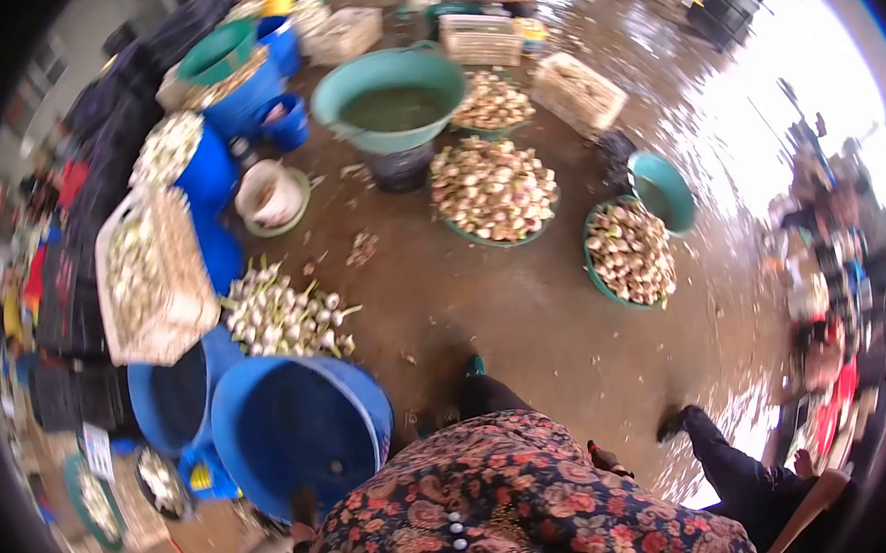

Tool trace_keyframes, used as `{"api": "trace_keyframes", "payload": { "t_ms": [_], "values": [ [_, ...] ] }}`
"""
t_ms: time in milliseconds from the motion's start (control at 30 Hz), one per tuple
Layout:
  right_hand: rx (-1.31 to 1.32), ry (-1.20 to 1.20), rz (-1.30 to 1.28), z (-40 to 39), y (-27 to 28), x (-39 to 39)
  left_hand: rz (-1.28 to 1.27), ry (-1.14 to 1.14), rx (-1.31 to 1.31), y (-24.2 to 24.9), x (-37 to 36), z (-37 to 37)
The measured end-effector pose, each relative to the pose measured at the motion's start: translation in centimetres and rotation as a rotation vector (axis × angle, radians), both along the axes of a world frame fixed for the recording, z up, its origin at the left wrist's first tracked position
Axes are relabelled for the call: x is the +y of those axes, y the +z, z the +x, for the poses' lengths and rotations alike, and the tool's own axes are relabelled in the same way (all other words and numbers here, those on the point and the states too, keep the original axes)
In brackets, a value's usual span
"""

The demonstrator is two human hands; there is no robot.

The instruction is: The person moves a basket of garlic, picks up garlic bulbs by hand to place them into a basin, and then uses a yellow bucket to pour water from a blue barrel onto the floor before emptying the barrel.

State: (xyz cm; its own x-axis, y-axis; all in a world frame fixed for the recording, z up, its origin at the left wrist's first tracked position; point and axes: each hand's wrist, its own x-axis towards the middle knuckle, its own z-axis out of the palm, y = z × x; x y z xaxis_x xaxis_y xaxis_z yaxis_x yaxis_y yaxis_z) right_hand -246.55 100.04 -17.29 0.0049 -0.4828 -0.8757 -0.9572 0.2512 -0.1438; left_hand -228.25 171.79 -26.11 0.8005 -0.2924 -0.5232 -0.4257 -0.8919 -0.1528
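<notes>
Low in the picture, my left hand (306,508) shows dark and blurred at the rim of a large blue barrel (381,403); its finger shape cannot be made out. My right hand (606,459) is small beside the floral garment (552,483), with a dark band near the wrist and a bit of red at its far end. Whether it holds anything is unclear. White bulbs with green stems (286,313) lie in a heap on the floor just beyond the barrel.
Ahead stand a green tub (387,93) on a dark base and basins of bulbs (495,191), (630,251). A crate of bulbs (158,272) rests on blue barrels at left. Another person's leg (724,456) and arm show at right. The brown floor (442,287) looks wet.
</notes>
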Motion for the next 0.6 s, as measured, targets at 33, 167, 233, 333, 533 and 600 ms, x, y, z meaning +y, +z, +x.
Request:
{"api": "trace_keyframes", "payload": {
  "t_ms": [33, 167, 233, 333, 533, 600],
  "values": [
    [-0.032, 0.045, 0.013, -0.1, -0.7, -0.1, 0.004, -0.057, -0.007, 2.9, -2.3, 3.8],
    [-0.121, 0.244, 0.068, 1.3, -2.2, -1.2, -0.153, 0.019, 0.164, 5.9, -8.9, 15.2],
    [-0.067, 0.243, 0.066, 2.4, -2.6, -2.6, -0.24, 0.114, 0.245, 7.2, -12.6, 19.4],
    [-0.145, 0.123, -0.013, 6.5, 0.0, -4.7, -0.384, 0.294, 0.356, 9.2, -18.0, 24.7],
    [-0.078, -0.375, 0.171, 12.3, -6.0, -11.9, -0.751, 1.051, 0.442, 15.5, -19.5, 15.3],
    [-0.141, -0.245, 0.163, 15.3, -9.0, -13.8, -0.759, 0.604, 0.264, 9.7, -16.3, 12.6]
  ]
}}
